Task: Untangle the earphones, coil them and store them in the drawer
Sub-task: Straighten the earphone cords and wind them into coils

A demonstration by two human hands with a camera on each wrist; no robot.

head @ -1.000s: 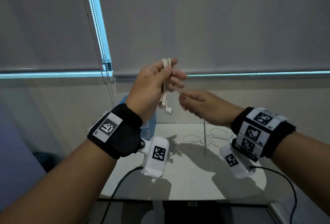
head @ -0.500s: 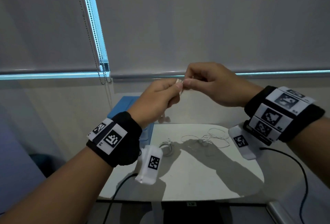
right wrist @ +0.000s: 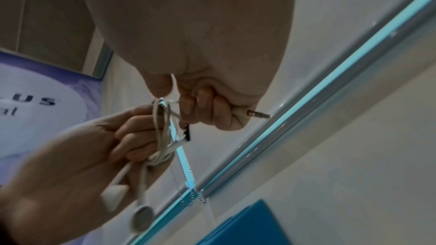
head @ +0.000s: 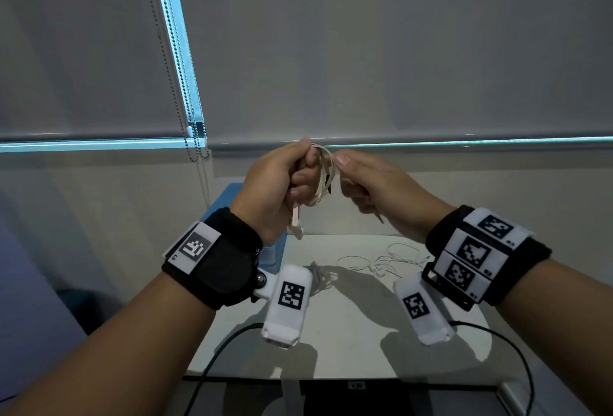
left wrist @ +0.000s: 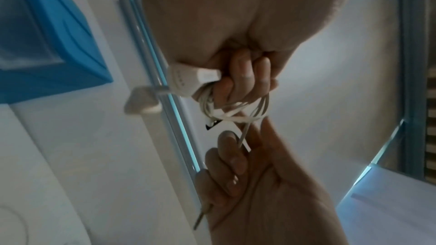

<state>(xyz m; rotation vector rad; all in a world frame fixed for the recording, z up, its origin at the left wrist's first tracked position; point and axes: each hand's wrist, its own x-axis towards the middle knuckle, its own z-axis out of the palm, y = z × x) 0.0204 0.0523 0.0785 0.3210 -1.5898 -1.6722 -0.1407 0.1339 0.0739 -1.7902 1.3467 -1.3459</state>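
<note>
My left hand (head: pixel 303 171) grips a coil of white earphones (head: pixel 323 176) in front of me, above the table. Two earbuds (head: pixel 297 223) hang below that fist. My right hand (head: pixel 348 180) is close on the coil's right and pinches the free end of the cable. The jack plug (head: pixel 380 217) pokes out under its curled fingers. In the left wrist view, the loops (left wrist: pixel 235 115) run from my left fingers (left wrist: pixel 243 79) to the right hand (left wrist: pixel 247 174). The right wrist view shows the plug (right wrist: pixel 257 114), the coil (right wrist: pixel 162 137) and the dangling earbuds (right wrist: pixel 141 217).
A blue drawer unit (head: pixel 232 203) stands at the back left of the white table (head: pixel 348 332). Another white earphone tangle (head: pixel 381 259) and a grey cable bundle (head: pixel 320 278) lie on the table. Closed roller blinds and a bead chain (head: pixel 185 90) are behind.
My right hand carried the cable end up over the left hand and back down to the coil's right side. The coil now shows more loops. Both hands sit closer together.
</note>
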